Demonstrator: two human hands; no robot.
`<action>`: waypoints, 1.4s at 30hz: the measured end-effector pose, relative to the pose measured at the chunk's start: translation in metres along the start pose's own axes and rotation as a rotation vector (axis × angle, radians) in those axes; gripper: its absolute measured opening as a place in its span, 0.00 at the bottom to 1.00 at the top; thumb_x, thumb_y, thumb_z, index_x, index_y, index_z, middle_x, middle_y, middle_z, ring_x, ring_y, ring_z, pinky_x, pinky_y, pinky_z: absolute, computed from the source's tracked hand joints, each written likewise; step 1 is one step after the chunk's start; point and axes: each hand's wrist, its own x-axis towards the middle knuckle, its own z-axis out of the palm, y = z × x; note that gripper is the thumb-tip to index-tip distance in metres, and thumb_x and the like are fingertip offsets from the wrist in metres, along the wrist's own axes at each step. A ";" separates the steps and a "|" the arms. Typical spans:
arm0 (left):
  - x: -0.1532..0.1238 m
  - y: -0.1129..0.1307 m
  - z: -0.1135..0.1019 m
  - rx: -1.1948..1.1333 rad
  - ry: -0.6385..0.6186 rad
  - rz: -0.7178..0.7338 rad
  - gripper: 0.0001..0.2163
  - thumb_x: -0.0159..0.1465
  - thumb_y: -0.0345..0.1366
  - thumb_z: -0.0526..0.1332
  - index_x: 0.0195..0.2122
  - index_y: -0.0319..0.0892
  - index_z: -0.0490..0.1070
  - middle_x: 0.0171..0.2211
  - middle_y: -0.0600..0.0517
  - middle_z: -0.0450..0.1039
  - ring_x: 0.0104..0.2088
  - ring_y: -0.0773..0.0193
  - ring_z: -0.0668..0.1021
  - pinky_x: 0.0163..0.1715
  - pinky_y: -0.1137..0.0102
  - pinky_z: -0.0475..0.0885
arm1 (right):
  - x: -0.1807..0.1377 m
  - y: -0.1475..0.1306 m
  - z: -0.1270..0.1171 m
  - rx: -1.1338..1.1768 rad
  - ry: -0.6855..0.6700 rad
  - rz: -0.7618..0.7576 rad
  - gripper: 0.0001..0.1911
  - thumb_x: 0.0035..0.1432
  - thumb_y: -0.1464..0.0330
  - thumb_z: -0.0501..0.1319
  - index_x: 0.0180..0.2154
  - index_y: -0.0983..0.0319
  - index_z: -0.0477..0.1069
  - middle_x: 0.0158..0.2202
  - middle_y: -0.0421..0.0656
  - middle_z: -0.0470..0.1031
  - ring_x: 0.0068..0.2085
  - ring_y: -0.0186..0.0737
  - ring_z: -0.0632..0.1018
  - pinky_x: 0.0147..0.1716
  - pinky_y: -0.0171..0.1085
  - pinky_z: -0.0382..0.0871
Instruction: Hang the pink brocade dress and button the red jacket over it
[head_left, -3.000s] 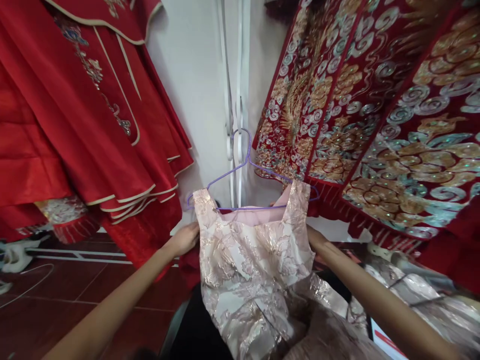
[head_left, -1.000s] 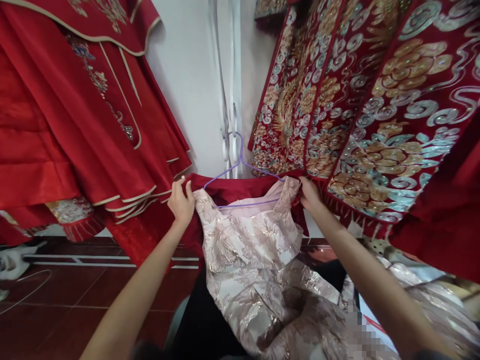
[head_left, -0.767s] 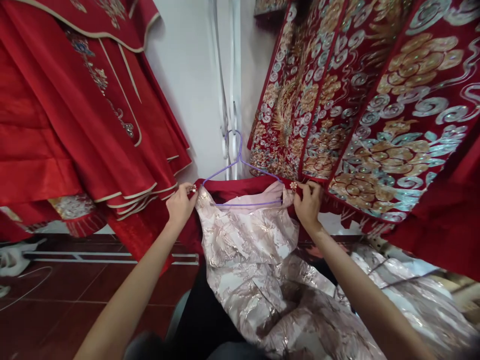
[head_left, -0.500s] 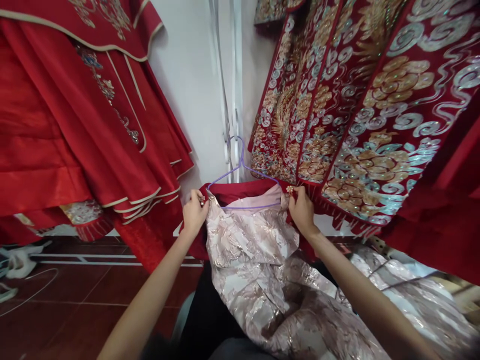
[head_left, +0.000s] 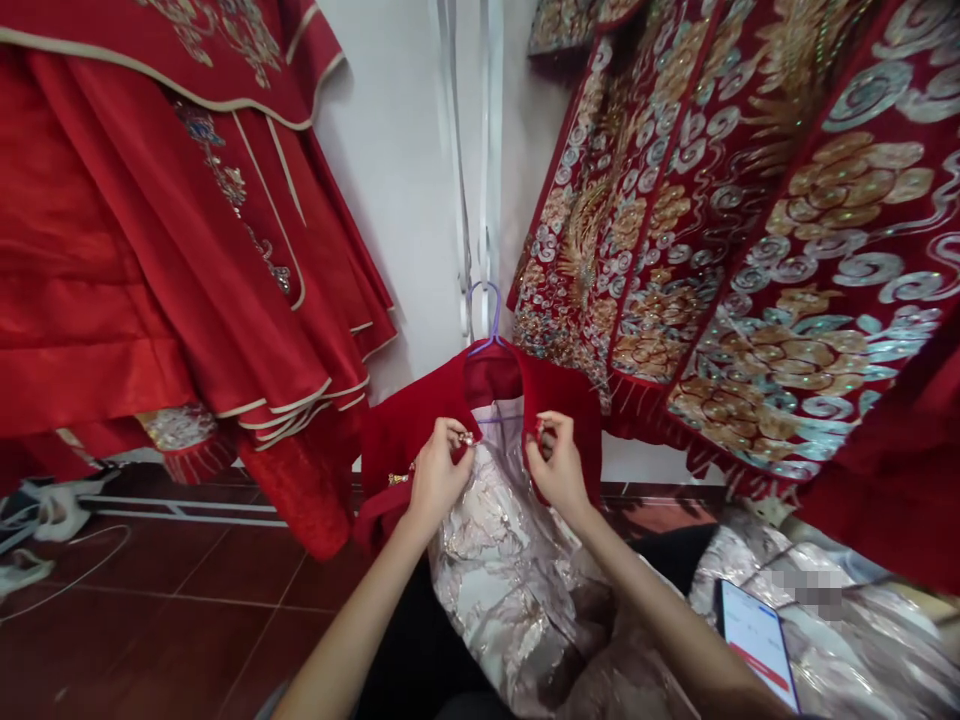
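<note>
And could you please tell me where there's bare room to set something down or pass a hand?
To set down: the floor tiles between the white cable and the left forearm. To pass a hand, perhaps: before the pale wall, between the hanging red garments and the embroidered garment. Crowded: lower right, with the phone and shiny fabric.

Between the left grip (head_left: 439, 480) and right grip (head_left: 559, 472), a narrow gap runs down the open front of the red jacket (head_left: 409, 410), floored by the brocade dress (head_left: 495, 540) and crossed near the neck by the purple hanger (head_left: 496, 310). Above the collar, a passage follows the white wall (head_left: 382, 200), hemmed by red hanging garments (head_left: 180, 250) leftward, the embroidered panels (head_left: 667, 250) rightward and the upright bars (head_left: 492, 150) in the middle. Low on the left, room opens over the tiled floor (head_left: 172, 620), while a phone (head_left: 757, 640) lies beyond the right forearm.
</note>
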 end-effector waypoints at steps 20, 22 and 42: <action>-0.005 0.031 0.008 -0.113 0.032 0.041 0.06 0.57 0.33 0.60 0.32 0.46 0.62 0.33 0.53 0.73 0.36 0.62 0.78 0.41 0.68 0.70 | -0.001 -0.036 -0.008 0.126 -0.360 -0.195 0.10 0.62 0.66 0.55 0.45 0.59 0.69 0.42 0.44 0.76 0.41 0.37 0.77 0.43 0.38 0.73; -0.005 0.033 0.007 -0.077 0.016 0.082 0.06 0.57 0.32 0.60 0.31 0.46 0.62 0.32 0.54 0.73 0.36 0.63 0.77 0.40 0.69 0.69 | -0.001 -0.036 -0.005 0.119 -0.333 -0.213 0.10 0.63 0.66 0.55 0.45 0.59 0.70 0.42 0.43 0.76 0.42 0.37 0.78 0.44 0.38 0.73; -0.003 0.030 0.015 -0.014 0.042 0.051 0.06 0.55 0.27 0.58 0.31 0.45 0.64 0.32 0.56 0.74 0.36 0.65 0.77 0.38 0.72 0.67 | 0.006 -0.025 -0.005 0.089 -0.276 -0.238 0.10 0.61 0.67 0.58 0.43 0.59 0.73 0.40 0.42 0.79 0.40 0.38 0.80 0.38 0.36 0.77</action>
